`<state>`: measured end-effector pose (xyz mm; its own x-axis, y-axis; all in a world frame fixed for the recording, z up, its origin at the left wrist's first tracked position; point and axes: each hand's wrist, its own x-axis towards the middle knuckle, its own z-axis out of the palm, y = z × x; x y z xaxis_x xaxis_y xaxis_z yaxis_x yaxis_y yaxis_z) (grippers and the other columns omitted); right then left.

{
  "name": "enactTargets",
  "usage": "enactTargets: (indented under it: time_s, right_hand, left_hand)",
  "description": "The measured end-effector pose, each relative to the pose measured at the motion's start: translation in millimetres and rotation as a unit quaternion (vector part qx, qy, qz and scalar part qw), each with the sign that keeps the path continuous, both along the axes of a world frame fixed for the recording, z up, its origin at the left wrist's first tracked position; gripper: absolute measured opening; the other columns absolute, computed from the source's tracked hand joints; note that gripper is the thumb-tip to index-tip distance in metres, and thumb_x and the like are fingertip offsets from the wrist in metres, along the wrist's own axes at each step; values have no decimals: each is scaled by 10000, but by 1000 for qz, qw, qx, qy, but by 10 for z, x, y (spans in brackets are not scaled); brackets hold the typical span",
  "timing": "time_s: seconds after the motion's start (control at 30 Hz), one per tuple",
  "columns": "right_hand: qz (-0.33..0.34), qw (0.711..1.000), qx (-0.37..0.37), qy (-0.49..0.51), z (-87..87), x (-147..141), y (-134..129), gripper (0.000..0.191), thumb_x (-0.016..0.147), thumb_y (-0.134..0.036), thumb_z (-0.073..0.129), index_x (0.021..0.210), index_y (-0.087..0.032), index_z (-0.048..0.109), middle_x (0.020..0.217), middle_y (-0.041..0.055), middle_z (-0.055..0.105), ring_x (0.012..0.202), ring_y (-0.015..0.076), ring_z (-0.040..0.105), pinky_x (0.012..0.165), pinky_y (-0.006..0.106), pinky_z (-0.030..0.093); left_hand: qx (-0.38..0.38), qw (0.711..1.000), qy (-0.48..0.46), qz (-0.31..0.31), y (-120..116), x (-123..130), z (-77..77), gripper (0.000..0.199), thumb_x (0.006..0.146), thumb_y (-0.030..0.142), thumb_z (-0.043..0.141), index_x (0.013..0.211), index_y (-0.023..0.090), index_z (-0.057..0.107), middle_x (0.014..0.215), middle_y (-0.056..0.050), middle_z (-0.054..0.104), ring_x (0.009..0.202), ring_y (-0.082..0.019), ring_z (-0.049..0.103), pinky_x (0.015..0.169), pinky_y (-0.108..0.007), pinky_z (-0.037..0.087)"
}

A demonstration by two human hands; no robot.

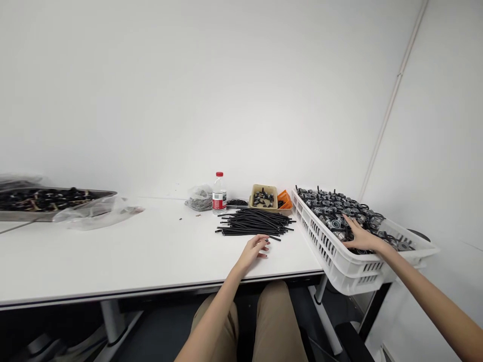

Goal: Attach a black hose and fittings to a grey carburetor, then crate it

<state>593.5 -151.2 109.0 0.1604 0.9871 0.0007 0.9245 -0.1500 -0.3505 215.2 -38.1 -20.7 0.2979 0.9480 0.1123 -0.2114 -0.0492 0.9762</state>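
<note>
My left hand [255,251] rests over the white table just in front of a pile of black rubber tubes [256,221]. Its fingers are curled, and a small dark thing shows at the fingertips, too small to name. One tube end lies close to those fingers. On the right, my right hand [360,237] reaches into a white plastic basket [320,241]. Its fingers are spread over the silver-and-black metal parts [334,211] that fill the basket in rows. The fingertips touch or hover at these parts; the exact contact is hidden.
Behind the tubes stand a red-capped bottle [219,196], a bag of small parts [199,198], a beige bin [252,201] and an orange basket [286,200]. A metal tray [109,193] and clear plastic bag [98,215] lie at left. The basket overhangs the table's front edge.
</note>
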Motion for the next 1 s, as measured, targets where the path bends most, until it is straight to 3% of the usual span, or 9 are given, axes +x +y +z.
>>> enactTargets:
  time_s: [0.1,0.2,0.3,0.37,0.53,0.7,0.83,0.9,1.0]
  right_hand:
    - [-8,999,36,2,-62,-39,127,1325,685,-543,827,1675,-109,61,1747,288,56,1624,420,-25,1273,546,275]
    - [-9,997,82,4,-5,32,204,1198,747,-378,791,1678,-148,74,1742,227,201,1607,387,253,1251,504,337]
    - [-23,995,97,7,66,108,231,1171,739,-270,778,1678,-178,85,1622,214,467,1305,367,650,1089,494,509]
    - [-31,995,99,5,66,112,238,1150,731,-236,777,1674,-158,125,1454,201,639,1097,334,742,994,472,556]
    - [-29,993,118,-1,-14,13,272,990,783,-199,725,1652,-170,252,1158,135,774,936,285,756,874,408,577]
    - [-35,992,120,5,-13,7,285,1001,771,-193,722,1653,-149,249,1048,108,797,891,285,759,870,421,582]
    - [-29,991,127,6,-34,53,231,997,778,-294,727,1648,-147,263,1424,207,665,1222,372,700,1054,508,538]
    - [-12,991,129,10,-62,75,194,1003,762,-338,733,1636,-138,283,1637,212,453,1491,386,482,1212,507,414]
    - [1,993,119,22,-100,117,145,1036,765,-449,717,1638,-132,256,1726,203,273,1604,390,254,1291,524,286]
  left_hand:
    - [2,1000,7,-1,2,7,3,526,611,532,771,976,167,673,948,-98,697,780,-183,648,611,-287,570]
    - [3,1000,12,-1,6,19,7,526,602,531,763,973,169,672,951,-98,697,779,-182,646,606,-283,567]
    - [3,1000,13,0,14,29,11,527,594,531,764,971,175,671,956,-97,698,781,-181,644,603,-281,566]
    - [2,1000,14,-1,22,34,12,527,594,533,768,970,177,670,958,-99,703,786,-183,645,603,-279,565]
    - [5,1000,15,-3,38,47,2,508,611,528,771,970,184,668,960,-101,714,792,-186,648,598,-274,563]
    - [7,1000,20,-3,35,52,-9,503,615,531,765,969,189,665,964,-100,709,802,-191,649,606,-281,565]
    - [11,1000,24,-6,24,39,-8,487,620,512,754,977,193,662,970,-97,701,814,-193,649,614,-281,565]
    - [13,1000,26,-6,19,34,-11,471,627,497,745,975,192,664,972,-96,696,809,-192,650,614,-282,567]
    - [17,999,28,-4,17,36,-26,450,636,478,733,973,187,667,972,-98,690,796,-188,651,609,-283,571]
